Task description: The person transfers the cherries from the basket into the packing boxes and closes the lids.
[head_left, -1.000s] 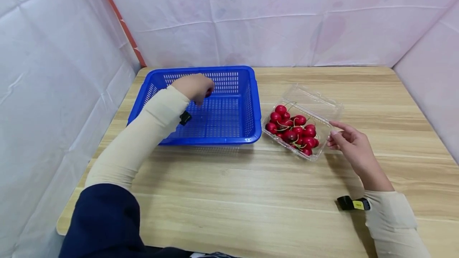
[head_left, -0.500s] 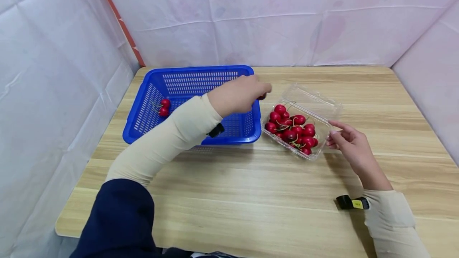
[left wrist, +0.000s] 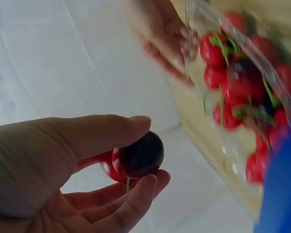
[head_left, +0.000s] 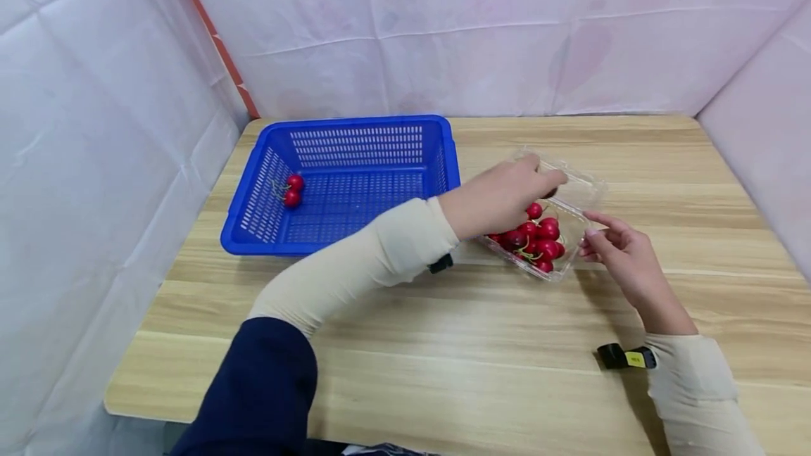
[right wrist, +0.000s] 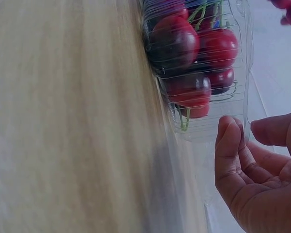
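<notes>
Between the thumb and fingers of my left hand [head_left: 500, 195] is a dark cherry [left wrist: 141, 155], with a redder one [left wrist: 109, 165] just behind it and a green stem below. That hand hovers over a clear plastic box [head_left: 573, 259], hiding part of it in the head view. Red cherries [head_left: 538, 241] with stems fill much of the box, whose lid lies folded back. My right hand [head_left: 624, 255] pinches the box's right edge between thumb and fingers. Left of the box stands a blue plastic basket [head_left: 355, 120] with two red cherries [head_left: 293, 191] at its left end.
Box and basket stand on a wood-grain table [head_left: 405, 371], the basket toward the back left. Pale cloth walls [head_left: 475, 34] rise behind and at both sides. Small black wrist cameras sit at both wrists, the right camera [head_left: 611, 356] close above the table.
My left hand has moved right with the cherries, from above the basket to above the clear box. The two cherries in the basket have come into sight. My right hand keeps its place.
</notes>
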Demonstrator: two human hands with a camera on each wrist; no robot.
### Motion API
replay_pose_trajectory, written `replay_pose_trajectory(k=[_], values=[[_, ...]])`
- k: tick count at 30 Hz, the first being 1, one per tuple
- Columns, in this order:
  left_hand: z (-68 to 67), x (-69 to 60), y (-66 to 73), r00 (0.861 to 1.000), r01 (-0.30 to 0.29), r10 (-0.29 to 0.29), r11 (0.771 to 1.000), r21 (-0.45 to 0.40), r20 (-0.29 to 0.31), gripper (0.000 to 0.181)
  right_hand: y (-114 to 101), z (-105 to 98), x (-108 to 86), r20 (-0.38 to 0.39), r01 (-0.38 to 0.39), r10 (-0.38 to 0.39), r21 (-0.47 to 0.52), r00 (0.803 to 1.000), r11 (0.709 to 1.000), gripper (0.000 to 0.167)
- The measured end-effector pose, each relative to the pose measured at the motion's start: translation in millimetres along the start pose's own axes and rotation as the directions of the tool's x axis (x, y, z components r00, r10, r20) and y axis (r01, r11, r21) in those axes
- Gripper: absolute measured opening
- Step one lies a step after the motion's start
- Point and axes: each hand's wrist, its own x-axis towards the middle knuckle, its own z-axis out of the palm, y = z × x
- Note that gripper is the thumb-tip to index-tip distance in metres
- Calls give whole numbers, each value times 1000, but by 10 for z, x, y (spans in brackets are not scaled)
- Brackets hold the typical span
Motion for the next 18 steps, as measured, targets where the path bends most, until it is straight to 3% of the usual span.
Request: replay_pose_trajectory(k=[3, 8, 14, 18], values=[[62, 107, 120, 1000, 6, -6, 1000, 2, 16, 53, 0, -8, 17, -3, 2, -2, -10, 1000, 1000, 35], [213, 248, 253, 998, 38, -38, 999, -11, 58, 53, 3, -14, 11, 7, -2, 2, 70, 1000, 998, 30], [477, 412, 319, 997, 67, -64, 996, -64, 43, 41, 5, -15, -7, 10, 0, -1, 143, 1000, 990, 26], [614, 476, 332, 997, 68, -65, 995, -68, 51, 45, 2, -25, -24, 13, -14, 13, 137, 1000, 990, 27]])
